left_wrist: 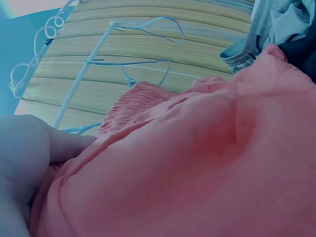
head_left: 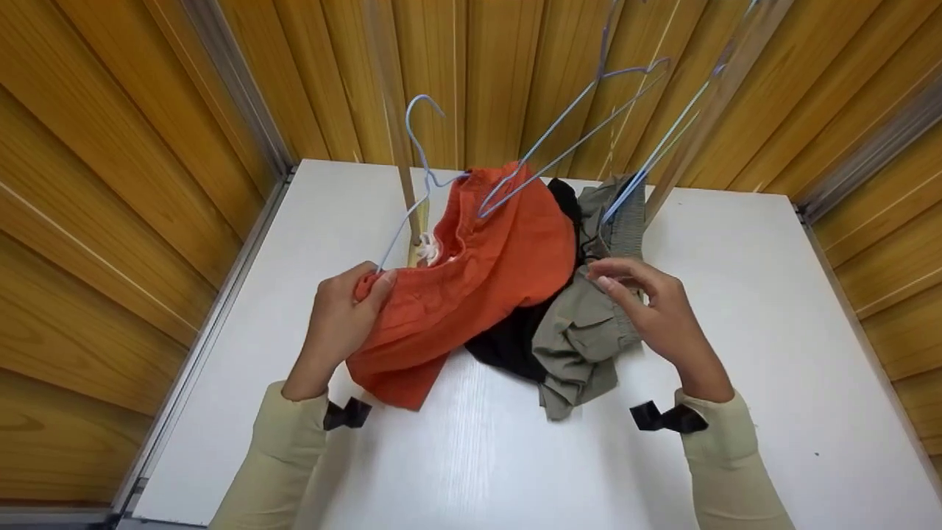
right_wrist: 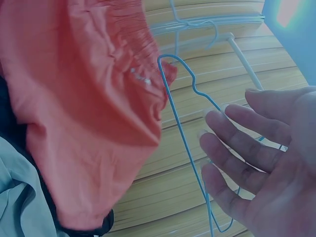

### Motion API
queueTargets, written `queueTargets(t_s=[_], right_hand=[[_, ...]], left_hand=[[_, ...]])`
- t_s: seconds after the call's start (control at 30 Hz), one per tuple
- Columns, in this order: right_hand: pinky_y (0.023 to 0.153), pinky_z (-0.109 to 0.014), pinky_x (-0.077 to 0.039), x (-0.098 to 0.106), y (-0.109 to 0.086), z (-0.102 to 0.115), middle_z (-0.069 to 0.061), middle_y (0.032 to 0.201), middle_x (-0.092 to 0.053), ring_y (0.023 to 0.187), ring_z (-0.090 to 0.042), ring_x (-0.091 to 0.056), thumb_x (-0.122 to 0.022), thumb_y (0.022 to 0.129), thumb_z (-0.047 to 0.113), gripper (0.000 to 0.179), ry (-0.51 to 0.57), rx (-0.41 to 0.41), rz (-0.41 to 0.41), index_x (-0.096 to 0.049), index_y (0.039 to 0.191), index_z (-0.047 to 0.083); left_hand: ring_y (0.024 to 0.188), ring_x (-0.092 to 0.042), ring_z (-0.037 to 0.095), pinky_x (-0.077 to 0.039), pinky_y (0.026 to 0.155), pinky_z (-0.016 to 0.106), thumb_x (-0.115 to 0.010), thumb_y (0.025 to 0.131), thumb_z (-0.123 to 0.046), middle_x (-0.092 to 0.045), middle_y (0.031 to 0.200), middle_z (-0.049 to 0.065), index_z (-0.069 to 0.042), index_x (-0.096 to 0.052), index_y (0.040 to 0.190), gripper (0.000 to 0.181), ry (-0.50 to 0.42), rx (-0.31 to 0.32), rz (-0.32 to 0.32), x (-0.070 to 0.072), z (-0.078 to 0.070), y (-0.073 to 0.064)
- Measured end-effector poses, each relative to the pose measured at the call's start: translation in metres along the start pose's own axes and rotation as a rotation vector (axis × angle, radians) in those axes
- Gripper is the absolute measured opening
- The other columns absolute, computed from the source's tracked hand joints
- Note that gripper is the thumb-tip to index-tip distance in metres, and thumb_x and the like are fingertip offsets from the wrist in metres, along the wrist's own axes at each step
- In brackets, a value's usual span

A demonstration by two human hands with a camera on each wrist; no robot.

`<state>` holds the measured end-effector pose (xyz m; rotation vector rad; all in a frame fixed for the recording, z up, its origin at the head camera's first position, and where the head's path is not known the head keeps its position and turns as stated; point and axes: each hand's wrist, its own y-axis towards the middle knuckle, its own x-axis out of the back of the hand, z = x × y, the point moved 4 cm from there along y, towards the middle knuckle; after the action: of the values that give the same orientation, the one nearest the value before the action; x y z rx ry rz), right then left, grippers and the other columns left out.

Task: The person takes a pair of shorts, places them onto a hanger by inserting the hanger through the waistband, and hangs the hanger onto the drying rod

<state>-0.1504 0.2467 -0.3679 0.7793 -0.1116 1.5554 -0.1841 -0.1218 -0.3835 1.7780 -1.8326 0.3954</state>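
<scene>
My left hand (head_left: pixel 346 313) pinches the waistband of a pair of orange shorts (head_left: pixel 515 243) at its left end, together with one end of a blue wire hanger (head_left: pixel 408 121). The hanger spans the waist opening, its hook pointing up, and its other arm meets the far side of the waistband. A white drawstring (head_left: pixel 427 250) shows inside. My right hand (head_left: pixel 659 305) is just over grey-green shorts (head_left: pixel 589 324); in the right wrist view its fingers (right_wrist: pixel 242 148) are loosely spread with nothing between them. Black cloth (head_left: pixel 508 342) lies between the two pairs of shorts.
Another blue wire hanger (head_left: pixel 559 120) hangs above the orange shorts, overlapping them in the head view. More hangers (head_left: pixel 666 140) hang at the right. Upright rack posts (head_left: pixel 397 125) stand on the white tabletop (head_left: pixel 736 331), with wood-look panels (head_left: pixel 493 81) around it.
</scene>
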Motion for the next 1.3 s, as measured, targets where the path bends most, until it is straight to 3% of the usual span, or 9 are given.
queueTargets(t_s=[0.57, 1.3], right_hand=[[0.091, -0.013, -0.043, -0.007, -0.003, -0.008, -0.002, 0.117, -0.068, 0.106, 0.005, -0.057, -0.055, 0.098, 0.014, 0.023, -0.051, -0.081, 0.099, -0.067, 0.119, 0.014], [0.094, -0.03, -0.047, -0.019, -0.008, -0.014, 0.002, 0.118, -0.066, 0.107, 0.001, -0.057, -0.056, 0.098, 0.021, 0.024, -0.051, -0.136, 0.162, -0.066, 0.118, 0.011]], left_hand=[[0.074, -0.053, 0.021, -0.047, 0.06, 0.026, -0.057, 0.096, -0.036, -0.061, 0.08, 0.01, -0.008, -0.066, 0.094, 0.029, 0.05, 0.002, -0.1, 0.033, -0.03, 0.021], [0.075, -0.046, 0.02, -0.032, 0.063, 0.03, -0.055, 0.097, -0.034, -0.048, 0.072, 0.007, -0.006, -0.064, 0.087, 0.03, 0.097, -0.021, -0.197, 0.041, -0.055, 0.052]])
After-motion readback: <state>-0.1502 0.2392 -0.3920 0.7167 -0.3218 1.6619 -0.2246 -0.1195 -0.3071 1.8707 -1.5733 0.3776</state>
